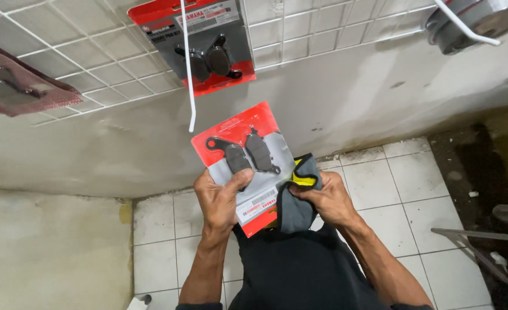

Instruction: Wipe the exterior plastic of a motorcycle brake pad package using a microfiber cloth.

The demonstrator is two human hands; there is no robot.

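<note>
Two hands meet at the middle of the view: the left hand [219, 201] grips a red-and-grey blister pack [245, 163] of two dark brake pads, thumb pressed on its face, the pack tilting up toward 12 o'clock. The right hand [325, 198], at 3 o'clock of the pack, is closed around a grey cloth [297, 209] touching the pack's right edge. Another pack [205, 43] hangs on the wire grid [93, 69] at 12 o'clock.
</note>
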